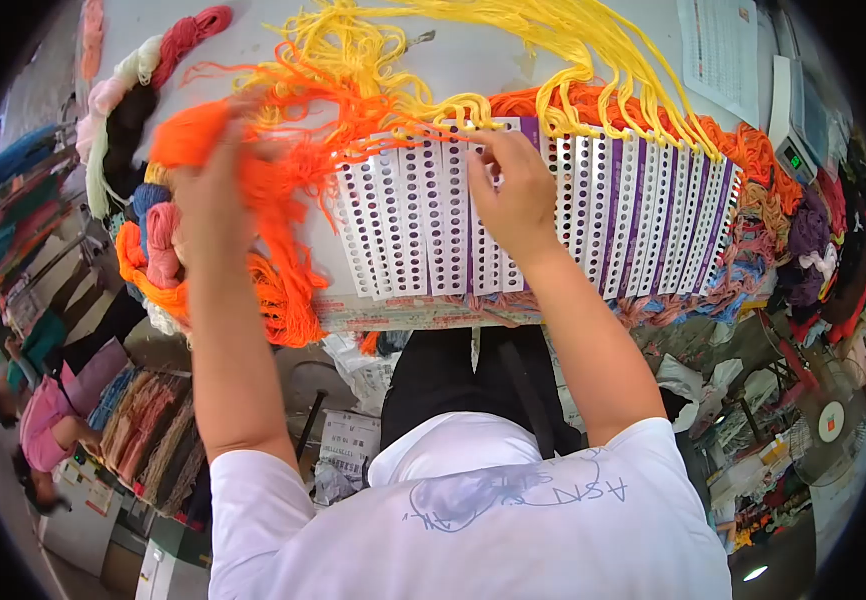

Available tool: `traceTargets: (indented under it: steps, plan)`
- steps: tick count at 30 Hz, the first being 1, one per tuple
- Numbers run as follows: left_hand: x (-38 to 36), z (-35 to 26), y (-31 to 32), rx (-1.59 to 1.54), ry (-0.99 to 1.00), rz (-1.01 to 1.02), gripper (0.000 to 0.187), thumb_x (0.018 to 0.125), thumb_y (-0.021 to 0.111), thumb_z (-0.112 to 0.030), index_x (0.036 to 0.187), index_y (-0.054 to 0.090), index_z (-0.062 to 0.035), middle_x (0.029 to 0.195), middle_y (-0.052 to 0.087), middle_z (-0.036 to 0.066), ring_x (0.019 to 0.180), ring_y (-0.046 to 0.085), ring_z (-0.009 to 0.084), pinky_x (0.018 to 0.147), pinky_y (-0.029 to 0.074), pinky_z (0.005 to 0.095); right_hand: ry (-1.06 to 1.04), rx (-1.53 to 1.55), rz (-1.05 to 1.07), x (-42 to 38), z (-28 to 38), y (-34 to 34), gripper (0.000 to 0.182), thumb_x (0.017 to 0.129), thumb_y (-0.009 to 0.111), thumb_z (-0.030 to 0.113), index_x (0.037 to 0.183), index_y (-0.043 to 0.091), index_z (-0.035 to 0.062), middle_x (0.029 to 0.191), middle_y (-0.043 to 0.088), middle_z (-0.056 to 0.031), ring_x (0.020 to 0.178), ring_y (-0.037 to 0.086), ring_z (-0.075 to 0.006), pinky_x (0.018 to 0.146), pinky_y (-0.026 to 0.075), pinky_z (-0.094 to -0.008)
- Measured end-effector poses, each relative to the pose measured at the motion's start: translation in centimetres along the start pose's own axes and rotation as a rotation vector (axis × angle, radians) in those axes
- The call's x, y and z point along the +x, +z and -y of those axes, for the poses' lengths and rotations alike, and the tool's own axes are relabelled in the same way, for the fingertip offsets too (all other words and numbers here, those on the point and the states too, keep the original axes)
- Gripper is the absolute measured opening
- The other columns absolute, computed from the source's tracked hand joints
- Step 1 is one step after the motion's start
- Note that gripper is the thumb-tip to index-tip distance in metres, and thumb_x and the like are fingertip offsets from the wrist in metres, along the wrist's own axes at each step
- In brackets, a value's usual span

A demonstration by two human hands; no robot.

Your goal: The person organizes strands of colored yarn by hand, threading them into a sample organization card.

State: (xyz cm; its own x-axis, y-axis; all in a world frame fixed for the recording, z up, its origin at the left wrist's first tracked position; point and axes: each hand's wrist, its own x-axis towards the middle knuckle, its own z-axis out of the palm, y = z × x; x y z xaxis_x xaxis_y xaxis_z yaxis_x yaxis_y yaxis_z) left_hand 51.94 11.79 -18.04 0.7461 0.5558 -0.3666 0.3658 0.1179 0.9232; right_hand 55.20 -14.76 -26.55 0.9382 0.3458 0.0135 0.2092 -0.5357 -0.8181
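A: Grip status?
B: Left hand (219, 168), blurred: closed on orange yarn (278, 205). Right hand (519, 195): at upper edge of punched cards (412, 220); closure cannot be determined.
A: Orange yarn location?
B: Mainly left of the cards; yellow yarn (348, 45) lies beyond.

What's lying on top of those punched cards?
Yellow thread and orange thread overlap the far ends of the cards. The right hand covers part near the middle; holes beneath it can't be seen.

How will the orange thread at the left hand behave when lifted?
The orange thread will likely flop, since its strands bend and splay loosely. It may snag: stray strands lie across the yellow thread. Its thin strands suggest it's light.
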Motion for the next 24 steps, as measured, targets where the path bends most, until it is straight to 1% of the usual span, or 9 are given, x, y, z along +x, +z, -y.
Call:
traceTargets:
  steps: [2, 4, 5, 7, 12, 15, 17, 21, 24]
  plan:
    - [-2.8, 0.5, 2.8, -0.361, -0.335, 0.341, 0.027, 0.094, 0.049, -0.018, 0.113, 0.057, -0.0004, 0.130, 0.049, 0.019, 0.109, 0.056, 0.0245, 0.079, 0.053, 0.0362, 0.057, 0.226, 0.077, 0.4, 5.0, -0.2, 0.021, 0.078, 0.068, 0.010, 0.099, 0.065, 0.0064, 0.084, 0.059, -0.0054, 0.072, 0.057, -0.0139, 0.066, 0.047, -0.0261]
    - [-4.4, 1.2, 4.7, -0.507, -0.400, 0.409, 0.032, 0.091, 0.055, -0.017, 0.115, 0.056, 0.0037, 0.124, 0.055, 0.017, 0.113, 0.054, 0.0251, 0.088, 0.049, 0.0353, 0.018, 0.475, 0.139, 0.9, 8.1, -0.1, 0.024, 0.077, 0.070, 0.012, 0.100, 0.066, 0.0057, 0.091, 0.063, -0.0042, 0.078, 0.056, -0.0129, 0.072, 0.045, -0.0259]
    - [-4.7, 1.5, 5.0, -0.538, -0.425, 0.432, 0.034, 0.091, 0.054, -0.017, 0.117, 0.055, 0.0046, 0.125, 0.054, 0.017, 0.114, 0.053, 0.0252, 0.092, 0.046, 0.0363, 0.071, 0.531, 0.209, 0.6, 8.1, 0.1, 0.022, 0.077, 0.069, 0.011, 0.098, 0.066, 0.0041, 0.104, 0.065, -0.0048, 0.084, 0.056, -0.0130, 0.075, 0.044, -0.0267]
    - [-4.9, 1.4, 5.0, -0.601, -0.480, 0.475, 0.036, 0.092, 0.052, -0.018, 0.119, 0.053, 0.0062, 0.126, 0.053, 0.016, 0.116, 0.052, 0.0247, 0.097, 0.043, 0.0374, 0.170, 0.628, 0.179, 0.5, 8.1, 0.6, 0.013, 0.076, 0.069, 0.008, 0.088, 0.067, 0.0022, 0.086, 0.063, -0.0077, 0.075, 0.059, -0.0171, 0.066, 0.046, -0.0285]
    - [-4.6, 1.9, 4.1, -0.591, -0.408, 0.606, 0.036, 0.098, 0.039, -0.023, 0.108, 0.060, 0.0043, 0.134, 0.044, 0.022, 0.121, 0.047, 0.0285, 0.100, 0.041, 0.0390, 0.485, 0.871, 0.290, 0.1, 8.5, -0.6, 0.011, 0.084, 0.064, 0.009, 0.089, 0.067, 0.0003, 0.077, 0.062, -0.0016, 0.068, 0.053, -0.0074, 0.063, 0.042, -0.0218]
    - [-4.6, 1.4, 3.8, -0.629, -0.414, 0.621, 0.028, 0.094, 0.047, -0.018, 0.108, 0.061, 0.0023, 0.128, 0.051, 0.019, 0.118, 0.050, 0.0267, 0.100, 0.041, 0.0384, 0.544, 0.964, 0.297, 0.2, 8.7, -1.1, 0.011, 0.086, 0.062, 0.009, 0.090, 0.067, -0.0004, 0.074, 0.060, 0.0010, 0.067, 0.050, -0.0039, 0.061, 0.040, -0.0203]
    - [-5.1, 0.8, 3.8, -0.514, -0.424, 0.534, 0.024, 0.087, 0.058, -0.011, 0.108, 0.061, 0.0004, 0.120, 0.057, 0.015, 0.111, 0.055, 0.0230, 0.097, 0.042, 0.0363, 0.545, 1.028, 0.288, 0.1, 8.8, -1.2, 0.012, 0.087, 0.062, 0.010, 0.093, 0.067, 0.0001, 0.078, 0.060, 0.0025, 0.071, 0.049, -0.0038, 0.067, 0.039, -0.0203]
    - [-5.2, 0.7, 4.5, -0.402, -0.344, 0.474, 0.028, 0.079, 0.067, -0.005, 0.106, 0.062, 0.0001, 0.106, 0.064, 0.009, 0.102, 0.058, 0.0188, 0.090, 0.045, 0.0335, 0.561, 0.981, 0.318, 0.0, 9.1, -1.7, 0.011, 0.087, 0.062, 0.009, 0.091, 0.066, 0.0003, 0.080, 0.061, 0.0018, 0.075, 0.051, -0.0045, 0.071, 0.040, -0.0204]
    - [-5.2, 0.5, 4.8, -0.379, -0.280, 0.453, 0.032, 0.078, 0.068, -0.006, 0.108, 0.061, 0.0008, 0.107, 0.064, 0.009, 0.099, 0.059, 0.0176, 0.088, 0.046, 0.0332, 0.532, 0.979, 0.238, -0.4, 8.8, -1.3, 0.011, 0.089, 0.059, 0.009, 0.086, 0.064, -0.0001, 0.072, 0.057, 0.0032, 0.066, 0.047, -0.0025, 0.061, 0.038, -0.0187]
